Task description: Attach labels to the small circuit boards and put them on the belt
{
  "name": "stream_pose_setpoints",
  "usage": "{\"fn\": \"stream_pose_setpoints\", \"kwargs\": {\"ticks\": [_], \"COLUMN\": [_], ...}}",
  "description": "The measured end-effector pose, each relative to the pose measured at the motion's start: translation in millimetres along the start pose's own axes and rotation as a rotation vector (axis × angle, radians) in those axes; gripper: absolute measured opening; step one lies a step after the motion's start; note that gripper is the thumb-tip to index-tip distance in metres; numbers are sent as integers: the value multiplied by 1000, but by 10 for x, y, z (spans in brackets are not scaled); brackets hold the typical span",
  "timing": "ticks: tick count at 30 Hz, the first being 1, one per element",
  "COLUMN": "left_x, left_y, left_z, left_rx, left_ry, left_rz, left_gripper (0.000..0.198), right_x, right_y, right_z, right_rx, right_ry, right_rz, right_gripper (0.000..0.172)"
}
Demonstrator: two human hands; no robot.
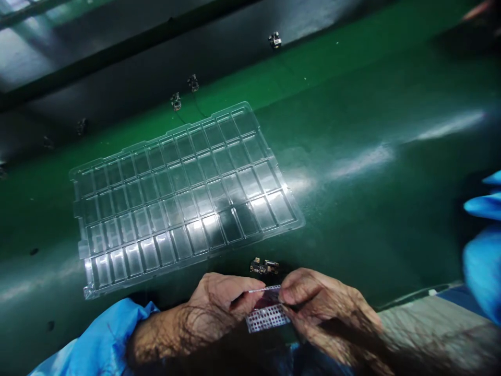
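A green worktop (pixel 371 172) fills most of the view, glossy, with streaks of light across it. A dark band runs along its far edge, beyond the tray.

The landmark is a clear plastic tray (pixel 183 196) divided into rows of small rectangular pockets, lying flat on the worktop. No writing or label can be read on it or anywhere else in view.

Just in front of the tray's near edge, the left hand (pixel 217 308) and right hand (pixel 321 305) meet. A blue sleeve (pixel 99 342) covers the left forearm. Between the hands is a small perforated strip (pixel 268 313), pale with a grid of tiny holes, held off the worktop. The left grip pinches its left end between thumb and fingertips; the right grip pinches its upper right edge the same way, fingers pressed together on it.

Between the tray's near edge and the hands, a small electronic part (pixel 265 267) lies on the worktop, dark with metallic bits, touching neither hand.

Beyond the tray's far edge, several similar small parts (pixel 176 101) lie scattered, one further right (pixel 274 39).

Well to the right of the tray, at the picture's edge, is blue fabric (pixel 483 250), perhaps another person's clothing; it is blurred.
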State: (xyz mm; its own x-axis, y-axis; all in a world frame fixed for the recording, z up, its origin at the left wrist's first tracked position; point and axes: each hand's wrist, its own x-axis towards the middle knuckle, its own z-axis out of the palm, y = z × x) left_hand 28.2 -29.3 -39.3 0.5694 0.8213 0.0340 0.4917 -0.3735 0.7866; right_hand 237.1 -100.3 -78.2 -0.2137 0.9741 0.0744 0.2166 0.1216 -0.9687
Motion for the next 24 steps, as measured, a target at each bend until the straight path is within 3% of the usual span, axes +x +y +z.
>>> {"fn": "stream_pose_setpoints", "kwargs": {"ticks": [5,14,19,24], "left_x": [-17,15,1,17], "left_y": [2,9,-1,26], "left_z": [17,-29,11,2], "left_rx": [-8,-45,-23,-3], "left_ry": [33,-38,61,53], "left_rz": [-4,10,17,26], "left_gripper": [15,13,11,12], "right_x": [33,52,28,39], "right_y": [-8,-10,8,-2], "right_z": [-5,-14,-14,-26], "right_rx": [-30,-6,-21,-17], "right_ry": [83,57,55,15], "right_rz": [-33,-56,-57,-43], "right_gripper": [18,21,20,22]}}
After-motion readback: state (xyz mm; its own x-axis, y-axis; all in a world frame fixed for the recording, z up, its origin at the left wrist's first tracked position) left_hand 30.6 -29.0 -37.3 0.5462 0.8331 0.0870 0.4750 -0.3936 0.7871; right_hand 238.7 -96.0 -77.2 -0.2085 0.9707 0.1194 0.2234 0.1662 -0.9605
